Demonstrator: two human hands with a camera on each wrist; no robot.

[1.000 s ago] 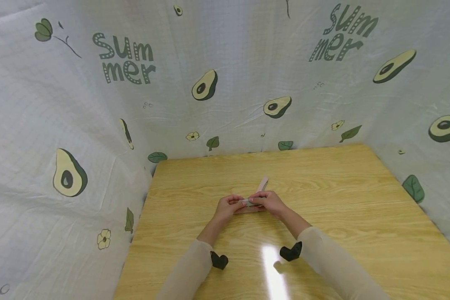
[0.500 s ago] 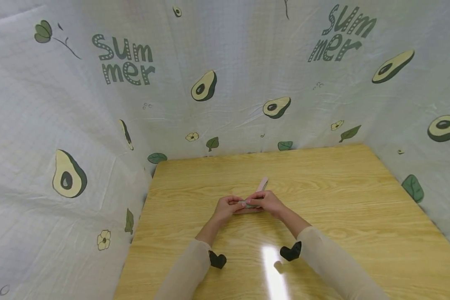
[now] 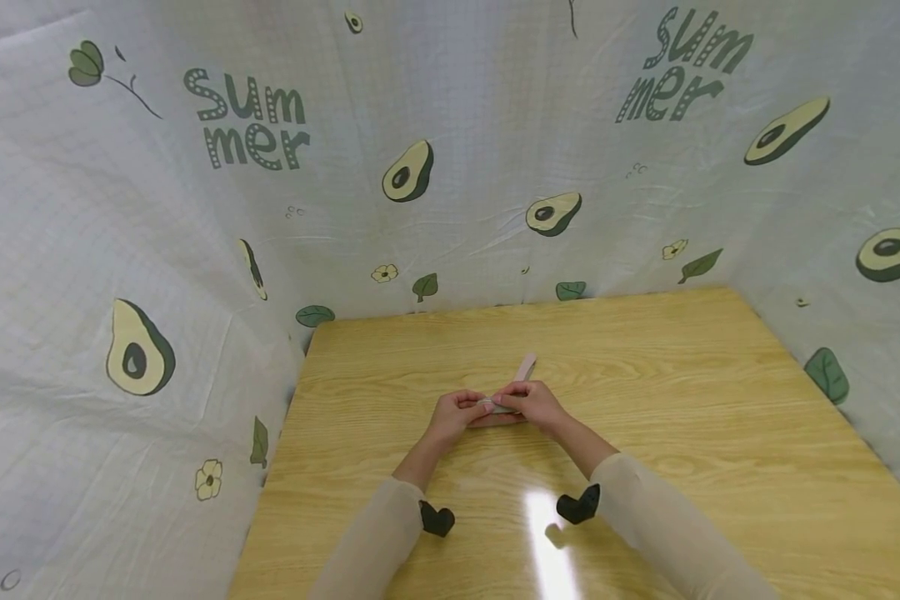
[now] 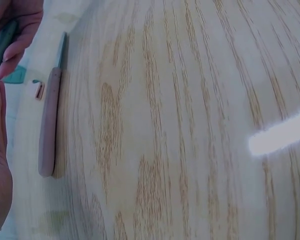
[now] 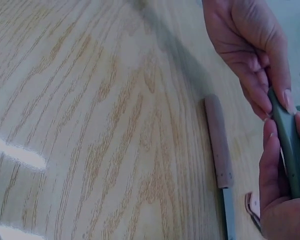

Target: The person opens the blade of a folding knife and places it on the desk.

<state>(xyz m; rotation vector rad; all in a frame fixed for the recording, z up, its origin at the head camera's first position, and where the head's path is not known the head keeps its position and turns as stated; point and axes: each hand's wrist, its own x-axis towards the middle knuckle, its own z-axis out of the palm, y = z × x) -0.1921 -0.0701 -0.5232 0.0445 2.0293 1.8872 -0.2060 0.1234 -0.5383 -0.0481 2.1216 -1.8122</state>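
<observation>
Both hands meet over the table around a slim, smooth green handle-like object (image 5: 288, 145); its kind cannot be told. My left hand (image 3: 453, 414) pinches one end between thumb and fingers. From the other side, my right hand (image 3: 534, 403) grips it with fingers and thumb, covering part of it. Just on the near side of the hands lies a knife with a dull pink handle (image 5: 218, 142). Its narrow metal blade (image 4: 62, 50) shows in the left wrist view. Beyond the right hand a flat pink strip (image 3: 526, 367) lies on the table, its near part hidden.
The wood-grain table (image 3: 645, 375) spreads around the hands, with a bright light reflection (image 3: 543, 533) near the front. White cloth (image 3: 480, 250) printed with avocados and leaves encloses the back and sides. A black heart-shaped piece (image 3: 438, 519) sits at the left cuff.
The hands have shifted very slightly left with the green object, both keeping hold of it. The pink-handled knife and pink strip stay in place.
</observation>
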